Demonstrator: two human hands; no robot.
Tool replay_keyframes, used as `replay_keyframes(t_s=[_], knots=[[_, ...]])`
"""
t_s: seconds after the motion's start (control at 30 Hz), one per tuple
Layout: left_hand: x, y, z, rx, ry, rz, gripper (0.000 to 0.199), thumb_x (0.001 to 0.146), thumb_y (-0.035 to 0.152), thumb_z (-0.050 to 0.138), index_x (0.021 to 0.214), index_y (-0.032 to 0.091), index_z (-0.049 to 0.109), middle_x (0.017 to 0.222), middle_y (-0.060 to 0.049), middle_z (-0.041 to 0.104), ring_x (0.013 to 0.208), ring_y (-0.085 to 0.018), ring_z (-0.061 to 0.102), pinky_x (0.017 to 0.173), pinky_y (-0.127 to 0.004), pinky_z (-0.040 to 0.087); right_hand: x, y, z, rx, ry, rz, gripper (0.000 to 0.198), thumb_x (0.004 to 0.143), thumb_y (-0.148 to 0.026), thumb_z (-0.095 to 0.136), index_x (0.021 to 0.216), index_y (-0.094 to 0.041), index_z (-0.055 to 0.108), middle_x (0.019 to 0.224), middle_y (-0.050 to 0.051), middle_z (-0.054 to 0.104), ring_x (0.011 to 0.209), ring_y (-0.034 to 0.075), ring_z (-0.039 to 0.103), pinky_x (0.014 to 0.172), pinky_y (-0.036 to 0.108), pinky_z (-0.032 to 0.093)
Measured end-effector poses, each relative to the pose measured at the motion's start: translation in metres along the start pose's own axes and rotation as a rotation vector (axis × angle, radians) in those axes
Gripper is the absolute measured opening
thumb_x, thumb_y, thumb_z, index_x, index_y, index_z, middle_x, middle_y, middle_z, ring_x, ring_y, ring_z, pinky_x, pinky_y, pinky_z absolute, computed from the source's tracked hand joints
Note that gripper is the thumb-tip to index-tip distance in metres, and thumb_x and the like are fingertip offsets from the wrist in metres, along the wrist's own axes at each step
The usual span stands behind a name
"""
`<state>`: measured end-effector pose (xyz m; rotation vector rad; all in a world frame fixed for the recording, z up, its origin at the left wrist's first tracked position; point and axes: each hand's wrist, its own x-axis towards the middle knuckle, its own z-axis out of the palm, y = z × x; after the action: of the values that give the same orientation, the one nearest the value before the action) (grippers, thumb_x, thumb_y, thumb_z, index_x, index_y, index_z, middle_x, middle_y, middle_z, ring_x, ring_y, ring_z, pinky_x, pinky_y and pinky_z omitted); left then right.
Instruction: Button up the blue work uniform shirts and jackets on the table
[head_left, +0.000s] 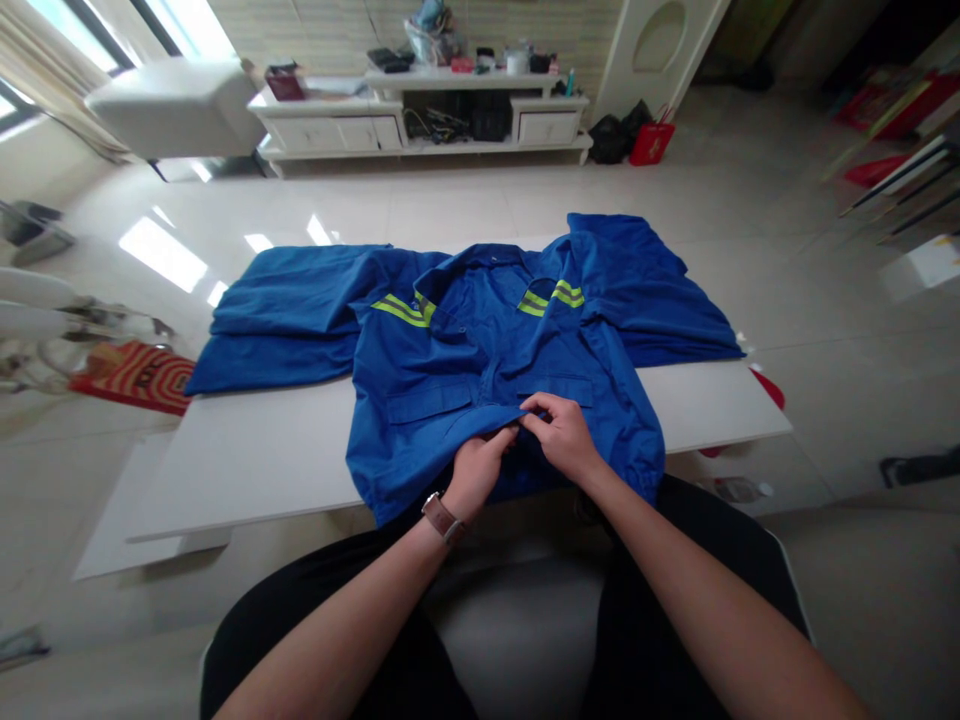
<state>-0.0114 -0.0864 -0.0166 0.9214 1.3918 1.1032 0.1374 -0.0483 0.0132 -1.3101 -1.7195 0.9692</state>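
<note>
A blue work jacket (420, 370) with yellow and grey reflective strips lies spread on a white table, collar pointing away from me. Its lower front edge is lifted near my lap. My left hand (484, 462), with a brown-strapped watch at the wrist, is closed on that hem; its fingertips are partly hidden under the cloth. Right beside it, my right hand (559, 430) pinches the same hem near the front opening. More folded blue clothing (292, 310) lies on the left of the table, and another blue folded part (652, 290) lies on the right.
The white table (255, 470) ends just before my knees. Beyond it stands a low white cabinet (330, 130) with clutter on top. A red paper bag (135, 377) is at the left, and a red gift bag (652, 142) sits by the cabinet. A plastic bottle (739, 489) lies at the right.
</note>
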Motion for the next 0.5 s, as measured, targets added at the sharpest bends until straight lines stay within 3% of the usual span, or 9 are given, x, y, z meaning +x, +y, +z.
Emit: replay_keyframes(t_s=[0.37,0.5], knots=[[0.004,-0.001,-0.001,-0.025,-0.001,-0.027,0.023,0.077,0.041,0.073,0.071,0.018,0.075,0.073,-0.004,0.073,0.074,-0.021,0.064,0.078,-0.032,0.047,0.004,0.007,-0.003,-0.099,-0.035,-0.037,0.016,0.089,-0.029,0.058,0.077,-0.021,0.066,0.077,0.003,0.067,0.074,0.019,0.060,0.070,0.031,0.041],[0.007,-0.001,0.000,-0.148,-0.016,-0.084,0.022,0.071,0.039,0.076,0.072,0.017,0.075,0.073,-0.004,0.073,0.073,-0.019,0.063,0.076,-0.031,0.048,0.007,0.010,-0.004,-0.080,-0.060,-0.025,0.013,0.088,-0.029,0.058,0.079,-0.021,0.063,0.077,0.003,0.066,0.073,0.018,0.059,0.071,0.031,0.042]])
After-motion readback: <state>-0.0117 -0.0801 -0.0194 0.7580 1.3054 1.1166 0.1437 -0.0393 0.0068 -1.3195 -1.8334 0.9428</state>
